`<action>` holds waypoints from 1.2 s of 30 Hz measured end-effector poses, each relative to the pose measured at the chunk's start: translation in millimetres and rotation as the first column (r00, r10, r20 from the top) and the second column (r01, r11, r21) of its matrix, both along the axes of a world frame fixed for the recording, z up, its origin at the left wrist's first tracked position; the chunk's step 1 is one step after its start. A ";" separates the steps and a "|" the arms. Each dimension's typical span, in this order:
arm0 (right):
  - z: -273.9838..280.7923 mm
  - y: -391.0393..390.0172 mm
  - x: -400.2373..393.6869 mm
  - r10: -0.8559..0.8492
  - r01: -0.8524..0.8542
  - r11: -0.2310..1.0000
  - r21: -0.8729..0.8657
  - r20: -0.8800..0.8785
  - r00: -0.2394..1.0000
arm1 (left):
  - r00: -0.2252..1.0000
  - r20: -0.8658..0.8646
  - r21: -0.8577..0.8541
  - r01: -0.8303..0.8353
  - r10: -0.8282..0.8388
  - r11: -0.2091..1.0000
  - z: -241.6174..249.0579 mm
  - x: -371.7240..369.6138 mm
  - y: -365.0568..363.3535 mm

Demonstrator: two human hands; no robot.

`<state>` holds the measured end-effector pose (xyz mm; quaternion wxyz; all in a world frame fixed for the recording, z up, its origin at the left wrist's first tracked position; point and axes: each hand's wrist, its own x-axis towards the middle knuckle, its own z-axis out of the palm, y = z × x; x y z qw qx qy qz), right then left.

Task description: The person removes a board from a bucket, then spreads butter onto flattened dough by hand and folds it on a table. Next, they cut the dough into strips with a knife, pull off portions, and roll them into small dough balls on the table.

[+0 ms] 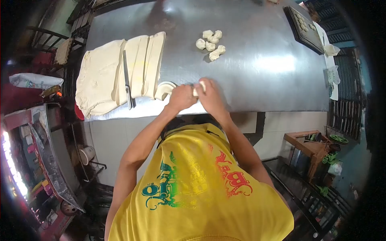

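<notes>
Near the table's front edge, my left hand (183, 97) is wrapped round a rope of dough (162, 91), whose curled end shows on its left. Close beside it, my right hand (212, 99) is closed on a small end of dough (197, 90) between thumb and fingers. Part of the dough is hidden under both hands. To the left lies a thick dough sheet (98, 74), cut into strips (153, 64) along its right side. A long knife (127, 80) rests on the sheet. Several torn dough pieces (210, 45) sit beyond my hands.
A metal-topped table (257, 88) spans the view. At its far right is a dark tray (298, 34) with small dough balls. Right of the table stands a wooden frame (307, 140); a white plastic bag (36, 80) lies at the left.
</notes>
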<state>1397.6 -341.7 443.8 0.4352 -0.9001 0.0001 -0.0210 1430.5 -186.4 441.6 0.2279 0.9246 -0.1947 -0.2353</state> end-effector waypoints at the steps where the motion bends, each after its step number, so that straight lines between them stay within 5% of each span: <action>1: 0.2 0.9 4.6 0.103 -0.122 0.986 -0.112 -0.166 0.981 | 1.000 0.020 -0.045 0.022 -0.021 0.999 -9.9 -10.2 -2.2; 4: 30.1 2.1 1.4 0.258 -0.409 0.885 -0.220 -0.500 0.827 | 0.999 -0.044 -0.204 0.007 -0.017 0.979 -61.4 -18.5 3.7; 6: 50.7 -8.7 -32.6 0.415 -0.268 0.895 0.357 -0.444 0.794 | 0.953 -0.298 -0.139 -0.105 0.059 0.985 -81.8 -8.8 9.1; 7: 61.0 -8.3 -29.1 0.443 -0.259 0.870 0.420 -0.434 0.784 | 0.900 -0.417 -0.133 -0.199 0.127 0.971 -89.4 3.3 12.4; 9: 81.8 -7.3 -22.1 0.498 -0.235 0.807 0.542 -0.411 0.763 | 0.751 -0.638 -0.164 -0.347 0.170 0.923 -29.5 20.0 15.1; 10: 85.7 -1.1 -20.2 0.283 -0.233 0.930 0.284 -0.150 0.947 | 0.870 -0.468 -0.350 -0.345 0.156 0.871 -30.3 19.1 11.4; 12: 26.4 -6.9 -17.7 0.112 -0.092 0.986 -0.140 0.144 0.983 | 0.973 -0.096 -0.656 -0.219 0.208 0.722 -35.9 3.8 11.2; 13: 19.1 -1.1 -8.0 0.074 0.037 0.945 -0.325 0.323 0.943 | 0.987 -0.057 -0.693 -0.146 0.148 0.706 -34.6 2.3 15.0; 16: 11.5 20.5 -31.1 0.057 -0.004 0.971 0.238 -0.219 0.974 | 0.999 -0.022 -0.697 0.018 -0.047 0.717 -33.7 -3.0 29.8; 17: 7.8 22.1 -28.7 0.014 0.079 0.846 0.527 -0.170 0.985 | 0.992 -0.065 -0.634 0.042 -0.107 0.772 -37.5 8.5 41.4; 20: -21.8 40.2 -13.4 -0.439 0.490 0.685 0.539 -0.232 0.868 | 0.982 -0.139 -0.343 0.073 -0.127 0.936 -30.6 19.6 39.2; 22: -26.2 43.3 -4.8 -0.223 0.249 0.960 0.127 -0.187 0.957 | 0.977 -0.036 -0.115 0.206 -0.211 0.972 -32.4 6.9 30.6; 23: -25.2 43.7 -4.0 -0.103 0.085 0.992 -0.093 -0.209 0.972 | 0.984 -0.064 -0.170 0.156 -0.169 0.973 -31.4 2.0 32.3; 26: -12.2 40.2 -4.2 0.014 -0.160 0.928 -0.338 -0.396 0.918 | 0.972 -0.098 -0.204 0.188 -0.211 0.961 -52.6 5.8 36.7; 29: 31.5 14.4 -14.1 0.219 -0.239 0.970 0.039 -0.568 0.793 | 0.953 -0.226 -0.182 0.160 -0.200 0.970 -49.5 18.5 23.1; 30: 42.7 10.8 -25.7 0.312 -0.105 0.922 0.373 -0.554 0.772 | 0.965 -0.012 -0.203 0.255 -0.263 0.945 -99.2 25.7 24.7; 32: 58.1 -3.5 -30.0 0.460 0.172 0.496 0.851 -0.426 0.779 | 0.949 -0.288 -0.392 -0.241 0.130 0.888 -26.9 32.5 22.3; 33: 46.5 -10.1 -24.9 0.263 0.075 0.618 0.783 -0.296 0.918 | 0.944 -0.303 -0.410 -0.255 0.133 0.876 -7.2 34.0 21.9; 36: -27.5 -48.9 -8.6 -0.182 0.578 0.373 0.726 -0.554 0.813 | 0.917 -0.369 -0.345 -0.290 0.155 0.893 29.4 20.8 30.4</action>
